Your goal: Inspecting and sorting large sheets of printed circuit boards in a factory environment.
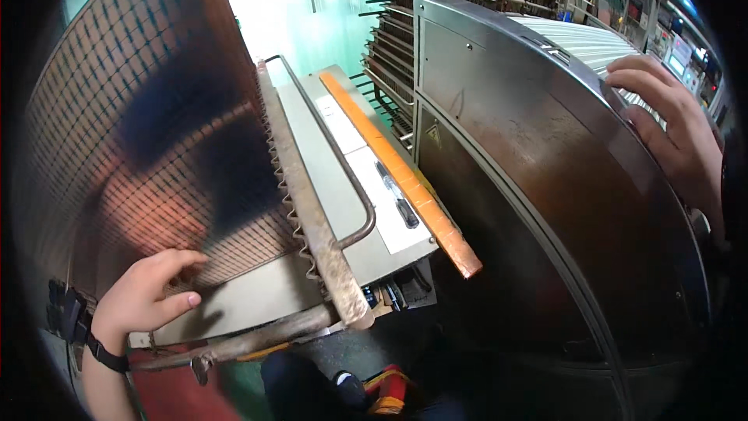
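My left hand (148,292), fingers loosely spread, rests on the lower edge of a large wire-mesh panel (148,132) that stands tilted at my left in a rusty metal frame (312,210). My right hand (670,125) lies flat, fingers apart, on the ribbed top of a big dark metal cabinet (545,187). A small triangular warning sticker (432,137) sits on the cabinet's side. Between them runs a grey desk (343,164) with white label sheets (374,187), a dark pen (397,195) and an orange bar (405,179).
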{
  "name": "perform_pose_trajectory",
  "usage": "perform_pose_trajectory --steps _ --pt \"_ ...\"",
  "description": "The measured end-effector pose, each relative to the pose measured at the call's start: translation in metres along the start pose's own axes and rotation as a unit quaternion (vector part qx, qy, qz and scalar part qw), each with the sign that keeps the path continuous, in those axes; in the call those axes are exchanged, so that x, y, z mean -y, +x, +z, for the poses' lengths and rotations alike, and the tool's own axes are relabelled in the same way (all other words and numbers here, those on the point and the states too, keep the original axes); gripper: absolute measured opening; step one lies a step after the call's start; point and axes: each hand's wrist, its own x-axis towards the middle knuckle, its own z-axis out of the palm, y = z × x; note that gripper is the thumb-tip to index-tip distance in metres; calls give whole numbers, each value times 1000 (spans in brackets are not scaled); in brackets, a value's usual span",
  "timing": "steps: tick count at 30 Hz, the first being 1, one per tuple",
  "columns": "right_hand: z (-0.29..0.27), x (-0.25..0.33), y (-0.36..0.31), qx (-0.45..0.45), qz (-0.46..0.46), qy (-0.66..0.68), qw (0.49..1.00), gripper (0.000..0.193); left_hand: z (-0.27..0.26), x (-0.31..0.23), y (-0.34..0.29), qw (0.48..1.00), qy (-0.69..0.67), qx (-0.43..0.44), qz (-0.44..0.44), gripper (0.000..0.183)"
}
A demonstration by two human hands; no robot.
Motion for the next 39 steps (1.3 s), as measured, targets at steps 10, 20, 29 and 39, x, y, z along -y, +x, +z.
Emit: perform_pose_trajectory --steps 10,20,29,39 --pt "7 44 -7 75 8 -10 997 48 3 7 -5 1000 -15 -1 23 46" --pt "7 39 -5 76 -23 -41 996 42 5 8 -3 1000 -16 -9 18 46" --pt "9 34 -6 59 -62 -20 996 40 8 16 -2 998 -55 37 -20 41" --pt "6 36 -5 68 -58 -44 995 41 6 9 -3 999 -17 48 18 40"
